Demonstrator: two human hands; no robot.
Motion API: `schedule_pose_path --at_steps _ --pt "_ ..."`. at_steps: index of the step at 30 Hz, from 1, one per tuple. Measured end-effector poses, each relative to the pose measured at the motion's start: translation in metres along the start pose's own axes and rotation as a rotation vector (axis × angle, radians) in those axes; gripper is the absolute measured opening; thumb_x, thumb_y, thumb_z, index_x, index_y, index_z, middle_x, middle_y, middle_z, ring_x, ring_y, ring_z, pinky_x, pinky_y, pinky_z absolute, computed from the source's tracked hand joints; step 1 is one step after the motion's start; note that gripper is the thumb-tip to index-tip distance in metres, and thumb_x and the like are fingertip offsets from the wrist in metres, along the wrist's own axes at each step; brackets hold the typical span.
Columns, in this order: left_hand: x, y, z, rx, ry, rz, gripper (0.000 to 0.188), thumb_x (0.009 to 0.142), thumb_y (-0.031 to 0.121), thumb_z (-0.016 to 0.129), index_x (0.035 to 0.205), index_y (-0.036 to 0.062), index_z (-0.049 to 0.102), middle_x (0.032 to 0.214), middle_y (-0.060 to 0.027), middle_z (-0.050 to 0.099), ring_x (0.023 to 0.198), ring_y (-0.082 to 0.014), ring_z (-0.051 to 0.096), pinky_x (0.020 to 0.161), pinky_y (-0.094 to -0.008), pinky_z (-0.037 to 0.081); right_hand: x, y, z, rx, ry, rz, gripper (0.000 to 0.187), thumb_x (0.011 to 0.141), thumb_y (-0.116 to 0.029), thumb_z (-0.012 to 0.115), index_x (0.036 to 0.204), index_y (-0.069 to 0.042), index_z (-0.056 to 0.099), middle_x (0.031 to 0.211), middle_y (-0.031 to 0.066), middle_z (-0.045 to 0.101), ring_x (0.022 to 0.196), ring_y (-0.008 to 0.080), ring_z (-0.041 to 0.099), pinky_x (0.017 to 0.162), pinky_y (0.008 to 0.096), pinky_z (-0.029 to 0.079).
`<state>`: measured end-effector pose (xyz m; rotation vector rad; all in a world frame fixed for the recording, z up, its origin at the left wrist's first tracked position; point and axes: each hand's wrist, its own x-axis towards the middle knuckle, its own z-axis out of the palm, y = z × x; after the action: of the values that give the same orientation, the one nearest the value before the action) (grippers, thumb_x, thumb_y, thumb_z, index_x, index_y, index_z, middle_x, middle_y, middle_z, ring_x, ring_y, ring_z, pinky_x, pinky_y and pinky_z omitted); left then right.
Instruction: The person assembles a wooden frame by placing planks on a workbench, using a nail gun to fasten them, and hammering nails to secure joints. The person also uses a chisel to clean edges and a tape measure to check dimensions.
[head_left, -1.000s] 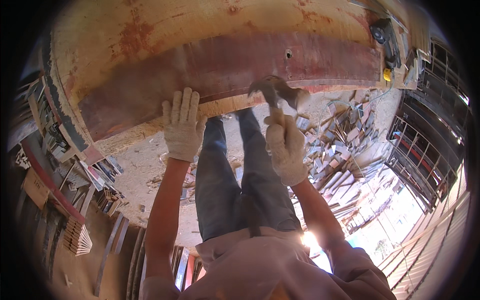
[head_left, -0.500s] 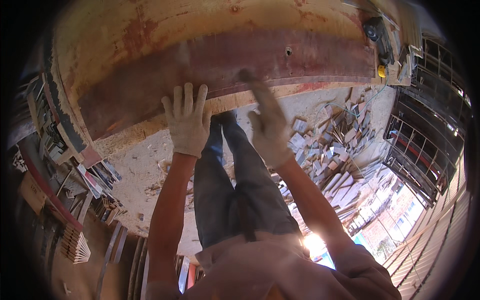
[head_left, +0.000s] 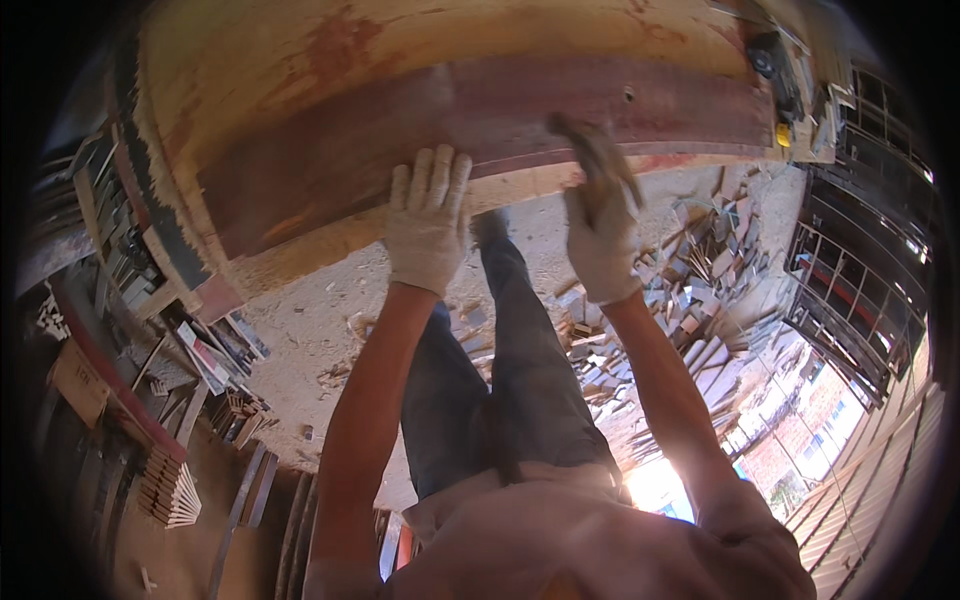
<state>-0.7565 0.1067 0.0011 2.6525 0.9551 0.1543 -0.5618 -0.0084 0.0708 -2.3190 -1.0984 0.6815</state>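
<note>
A long reddish-brown board (head_left: 500, 115) lies along the near edge of a large, stained yellowish panel (head_left: 240, 60). My left hand (head_left: 430, 215), in a pale work glove, rests with its fingers stretched flat on the board's near edge. To its right, my gloved right hand (head_left: 603, 235) is closed around a dark brown object (head_left: 590, 150) that reaches up over the board's edge. Motion blur hides what kind of object it is. A small dark hole (head_left: 629, 95) shows in the board further right.
Offcuts of wood (head_left: 700, 260) are heaped on the dusty floor right of my legs. A black tool (head_left: 765, 60) and a small yellow item (head_left: 783, 134) sit at the panel's right end. Narrow wood strips (head_left: 205, 355) and a cardboard piece (head_left: 80, 385) are on the left.
The board and panel appear shifted right in view. My left hand stays flat on the board's edge. My right hand has swung back, with the dark object now showing more. My legs have shifted.
</note>
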Motion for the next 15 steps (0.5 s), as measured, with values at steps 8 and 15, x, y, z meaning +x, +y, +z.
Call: schedule_pose_path --at_steps 8,15 --pt "-0.037 -0.046 -0.021 0.09 -0.104 -0.002 0.073 0.092 0.034 0.068 0.157 0.0109 0.041 0.162 -0.0095 0.04 0.149 -0.0305 0.037 0.125 -0.0504 0.027 0.002 -0.011 0.024 -0.1 0.034 0.201 0.039 0.098 -0.034 0.063 0.098 0.005 0.059 0.084 0.0303 0.069 0.082 0.0541 0.066 0.067 0.0577 0.05" --pt "-0.068 -0.096 -0.042 0.091 -0.044 -0.076 0.075 0.091 0.034 0.07 0.156 0.0094 0.042 0.16 -0.0121 0.041 0.147 -0.0328 0.039 0.124 -0.0511 0.029 -0.035 -0.115 0.048 0.246 0.065 -0.209 0.035 0.107 -0.023 0.05 0.126 0.007 0.057 0.082 0.0249 0.068 0.073 0.0306 0.071 0.063 0.0443 0.055"
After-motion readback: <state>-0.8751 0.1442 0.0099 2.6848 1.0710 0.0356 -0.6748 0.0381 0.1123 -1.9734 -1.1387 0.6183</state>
